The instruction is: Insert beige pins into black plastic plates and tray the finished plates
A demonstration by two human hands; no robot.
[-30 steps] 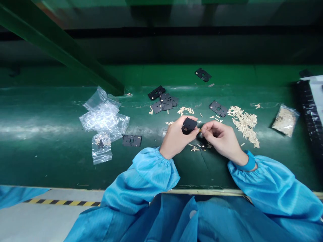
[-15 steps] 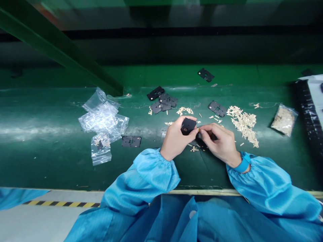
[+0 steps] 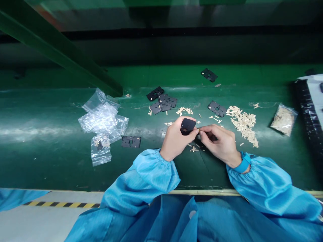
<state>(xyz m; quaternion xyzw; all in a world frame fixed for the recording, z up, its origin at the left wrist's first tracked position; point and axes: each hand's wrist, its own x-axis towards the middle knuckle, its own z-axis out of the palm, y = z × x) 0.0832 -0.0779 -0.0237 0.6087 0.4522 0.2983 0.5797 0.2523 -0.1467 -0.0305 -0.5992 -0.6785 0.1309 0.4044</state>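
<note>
A flat black plastic plate (image 3: 188, 125) with small cut-outs is held tilted in my left hand (image 3: 174, 139), its fingers closed around the edges. At the plate's right edge my right hand (image 3: 220, 139) pinches a tiny yellowish piece (image 3: 198, 130) between thumb and fingertip. The left thumb reaches that same spot, and the piece is mostly covered by fingers. Small pale strips (image 3: 194, 149) lie on the green bench below the hands. Beyond them rests another black plate (image 3: 217, 108), beside a heap of pale strips (image 3: 243, 124).
Several black plates (image 3: 168, 100) overlap behind my left hand; another plate (image 3: 131, 142) lies left. Clear plastic bags (image 3: 101, 116) are piled further left. A bag of pale pieces (image 3: 284, 119) and a black-edged container (image 3: 306, 111) stand right. One plate (image 3: 209, 74) sits on the back strip.
The plate on the back strip and a pale scrap near it have shifted slightly right. My hands keep nearly the same pose, still holding the black plate and the tiny piece.
</note>
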